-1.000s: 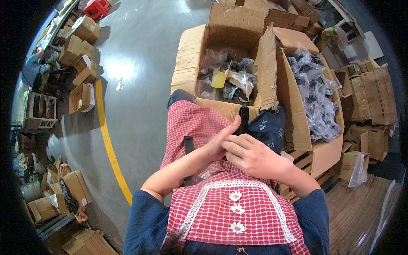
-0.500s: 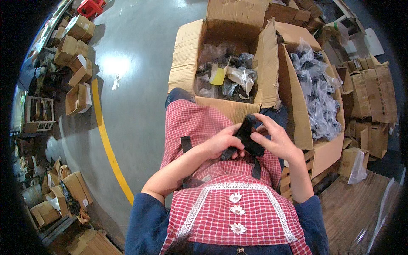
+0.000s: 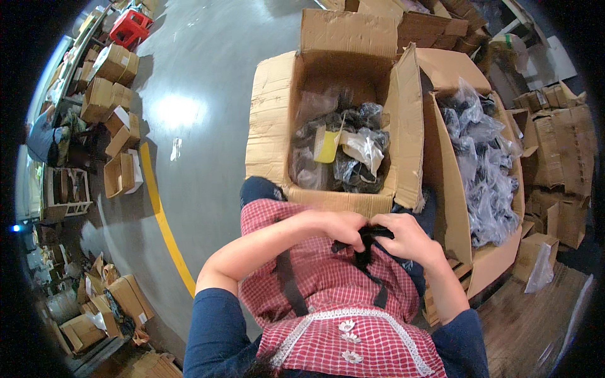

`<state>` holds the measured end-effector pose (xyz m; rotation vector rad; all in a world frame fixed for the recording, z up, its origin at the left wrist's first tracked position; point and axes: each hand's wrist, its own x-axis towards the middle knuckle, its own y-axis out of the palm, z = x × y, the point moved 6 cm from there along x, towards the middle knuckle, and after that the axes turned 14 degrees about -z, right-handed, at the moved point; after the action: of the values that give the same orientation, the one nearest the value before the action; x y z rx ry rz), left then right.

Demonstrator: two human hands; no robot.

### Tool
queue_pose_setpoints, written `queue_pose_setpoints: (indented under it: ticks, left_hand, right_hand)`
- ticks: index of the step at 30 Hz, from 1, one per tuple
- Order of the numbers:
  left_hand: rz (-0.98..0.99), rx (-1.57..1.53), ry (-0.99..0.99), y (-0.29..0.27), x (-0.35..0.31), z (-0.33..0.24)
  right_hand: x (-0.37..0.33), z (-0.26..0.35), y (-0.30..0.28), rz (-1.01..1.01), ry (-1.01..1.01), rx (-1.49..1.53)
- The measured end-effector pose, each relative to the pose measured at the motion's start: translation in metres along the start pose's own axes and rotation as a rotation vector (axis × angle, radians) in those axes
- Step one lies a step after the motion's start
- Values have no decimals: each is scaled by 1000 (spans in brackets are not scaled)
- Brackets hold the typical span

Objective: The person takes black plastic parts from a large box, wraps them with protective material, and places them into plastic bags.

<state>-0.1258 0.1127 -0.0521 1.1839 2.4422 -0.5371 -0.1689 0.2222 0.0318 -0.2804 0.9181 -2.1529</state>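
Over my lap, both hands are closed on a black item that looks like a piece of webbing or fabric (image 3: 362, 258); its exact kind I cannot make out. My left hand (image 3: 343, 228) pinches its left part, and my right hand (image 3: 404, 235) grips the right part close by, with the fingertips of both hands nearly touching. A short end dangles below the fingers against the red checked apron (image 3: 328, 277). Just beyond my hands stands an open cardboard box (image 3: 343, 203) holding black pieces in clear plastic, a white bag (image 3: 365, 148) and a yellow card (image 3: 326, 147).
To the right, a second open carton (image 3: 450, 189) is heaped with clear plastic bags (image 3: 482, 189). More cartons (image 3: 561, 151) are stacked at the far right. On the left, a yellow floor line (image 3: 162, 220) runs past cardboard boxes (image 3: 113, 66) and a red stool (image 3: 130, 28).
My hands have moved farther from my body and come together, and the black item has turned from upright to stretched sideways between them. The view has tilted, so the boxes appear lower.
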Motion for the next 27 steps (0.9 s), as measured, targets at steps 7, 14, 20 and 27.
queue_pose_setpoints:
  ticks: [7, 14, 20, 27]
  left_hand:
    - [-1185, -229, -121, -222, 50, 143]
    - [-1528, -123, -668, -325, 88, 297]
    - [-916, -1012, 362, -352, 90, 123]
    - [-518, 853, -251, -245, 62, 83]
  right_hand:
    - [-22, -88, 4, -271, 577, 228]
    - [-14, -77, 5, -483, 284, 146]
    - [-21, -85, -4, -505, 280, 157]
    - [-33, -84, -3, -591, 330, 314]
